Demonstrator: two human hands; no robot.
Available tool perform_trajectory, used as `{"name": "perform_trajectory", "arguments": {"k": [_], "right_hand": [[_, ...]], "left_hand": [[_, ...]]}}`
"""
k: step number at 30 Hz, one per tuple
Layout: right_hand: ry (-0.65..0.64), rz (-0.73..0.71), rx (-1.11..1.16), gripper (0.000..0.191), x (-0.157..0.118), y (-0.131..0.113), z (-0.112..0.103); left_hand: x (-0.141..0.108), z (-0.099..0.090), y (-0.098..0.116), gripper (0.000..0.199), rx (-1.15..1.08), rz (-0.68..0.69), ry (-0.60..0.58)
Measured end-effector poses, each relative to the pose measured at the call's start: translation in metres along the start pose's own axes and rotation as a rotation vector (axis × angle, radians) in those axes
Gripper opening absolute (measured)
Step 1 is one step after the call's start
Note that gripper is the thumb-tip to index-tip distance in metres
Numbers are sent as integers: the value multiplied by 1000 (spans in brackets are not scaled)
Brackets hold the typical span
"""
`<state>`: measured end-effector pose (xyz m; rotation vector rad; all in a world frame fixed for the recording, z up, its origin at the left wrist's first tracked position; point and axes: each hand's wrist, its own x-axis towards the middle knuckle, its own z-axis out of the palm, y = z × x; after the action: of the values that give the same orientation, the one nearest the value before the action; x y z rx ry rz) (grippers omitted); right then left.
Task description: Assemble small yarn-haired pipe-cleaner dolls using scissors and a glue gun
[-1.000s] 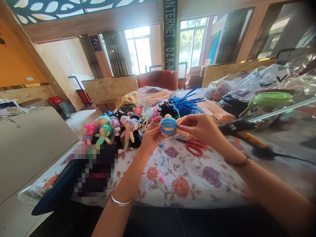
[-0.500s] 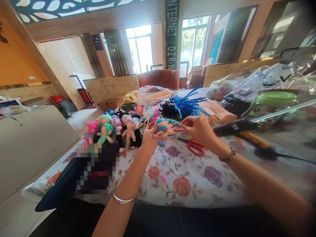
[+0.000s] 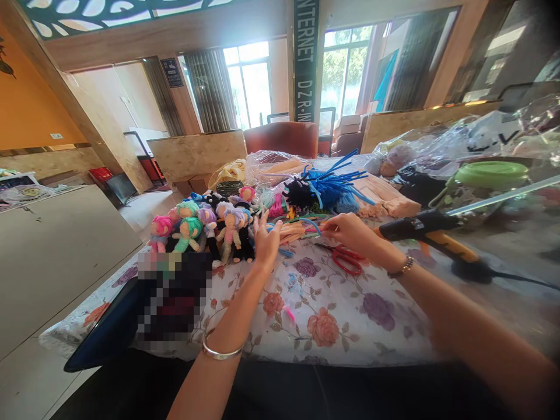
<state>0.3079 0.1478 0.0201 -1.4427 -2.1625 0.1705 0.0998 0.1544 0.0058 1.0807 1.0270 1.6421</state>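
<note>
My left hand (image 3: pixel 266 240) is raised at the middle of the table with its back toward me, its fingers curled round the doll head, which is mostly hidden behind it. From there a blue fuzzy strand (image 3: pixel 311 224) arches over to my right hand (image 3: pixel 345 232), whose thumb and fingers pinch its far end. Peach and coloured stems (image 3: pixel 294 231) lie behind and between the hands. Red-handled scissors (image 3: pixel 347 260) rest just below my right hand. Several small yarn dolls (image 3: pixel 189 233) with pink, green and purple hair stand close together left of my left hand.
A glue gun (image 3: pixel 450 245) lies at the right near a clear stick. Behind the hands is a blue stem bundle (image 3: pixel 335 186). A green-lidded container (image 3: pixel 492 175) and plastic bags stand back right. A dark tray (image 3: pixel 102 329) sits at the table's left edge.
My left hand has turned so that its back hides the blue-haired head that showed before. The strand now arches higher between the hands. My right hand has barely moved.
</note>
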Motion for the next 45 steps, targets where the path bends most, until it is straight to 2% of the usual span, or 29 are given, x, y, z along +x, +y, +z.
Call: {"name": "perform_trajectory", "arguments": {"k": [4,7,12,14,17,20,24,26,30,33,36,39,43,45], "right_hand": [[-12,-90,62,19,0,0,1],[-64,-160,44,21,1,-1,2],[-102,-266,-18,24,1,-5,3],[-92,-272,-14,23,1,-7,3],[-87,-256,-21,23,1,-9,2],[-54,-264,-60,25,0,-14,0],[107,-294,-78,23,-2,-29,-8],[121,-259,-128,22,-5,-36,-13],[-58,-52,-339,21,-11,-31,-14],[-188,2,-463,13,-15,-15,-8],[-299,-5,-470,17,-15,-3,-6],[-388,6,-432,20,-12,-3,-10],[-558,133,-393,16,-9,-7,-16],[-605,149,-392,15,-8,-8,-16]], "left_hand": [[-8,1,6,27,349,267,113],[-12,3,10,20,364,368,109],[-11,7,8,15,276,326,-193],[-9,7,4,10,308,270,-266],[-7,7,0,7,332,183,-310],[-6,6,0,8,429,204,-263],[-7,4,5,14,620,278,-115],[-7,2,7,16,689,276,-43],[-4,-2,7,19,743,210,51],[-2,-4,6,20,747,196,73],[-1,-3,5,21,762,176,94],[-1,-3,5,22,760,161,97],[-2,-2,6,23,757,137,107],[-2,-2,6,23,756,129,113]]}}
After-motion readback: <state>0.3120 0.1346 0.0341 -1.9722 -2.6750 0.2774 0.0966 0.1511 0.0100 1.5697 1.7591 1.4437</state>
